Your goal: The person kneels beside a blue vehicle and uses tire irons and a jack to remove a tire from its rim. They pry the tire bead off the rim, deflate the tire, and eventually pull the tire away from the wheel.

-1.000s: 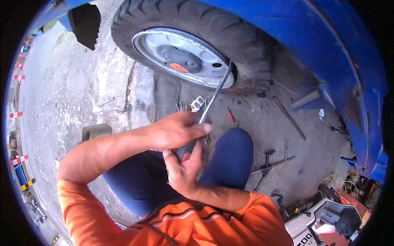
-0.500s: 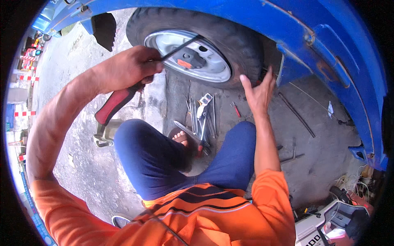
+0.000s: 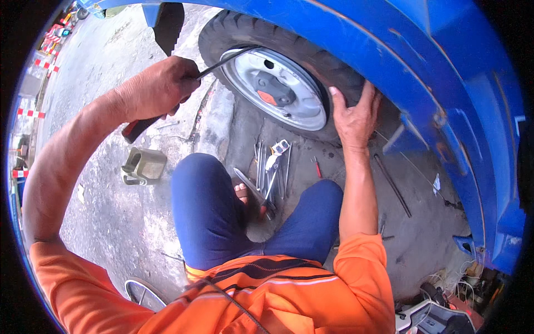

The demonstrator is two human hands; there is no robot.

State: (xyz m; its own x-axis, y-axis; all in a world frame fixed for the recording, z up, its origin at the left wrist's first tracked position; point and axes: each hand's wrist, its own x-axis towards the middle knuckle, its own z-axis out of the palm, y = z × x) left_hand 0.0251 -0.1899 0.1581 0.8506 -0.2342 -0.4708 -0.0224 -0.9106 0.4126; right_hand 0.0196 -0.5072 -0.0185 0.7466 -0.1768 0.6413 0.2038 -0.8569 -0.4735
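My left hand point(image 3: 161, 86) is closed round the red and black handle of a pry bar point(image 3: 218, 64). The bar's dark shaft reaches right, its tip at the upper left edge of a silver wheel rim point(image 3: 243, 71), where rim and tyre meet. Around the rim sits the black tyre point(image 3: 222, 34), under the blue vehicle body. On the tyre's right side rests my right hand point(image 3: 356, 119), thumb and fingers apart, holding nothing. The dark hub point(image 3: 285, 96) carries an orange patch.
Blue bodywork point(image 3: 384, 55) arches over the wheel and down the right. Between my knees lie several metal rods point(image 3: 260, 161) and other tools. A small red-handled tool point(image 3: 317, 168) and a long dark bar point(image 3: 394, 186) lie rightward. Left stands an olive-coloured container point(image 3: 146, 165).
The pry bar's tip has moved left along the rim's upper edge, with my left hand. My right hand has come up further onto the tyre's side. The whole view has tilted.
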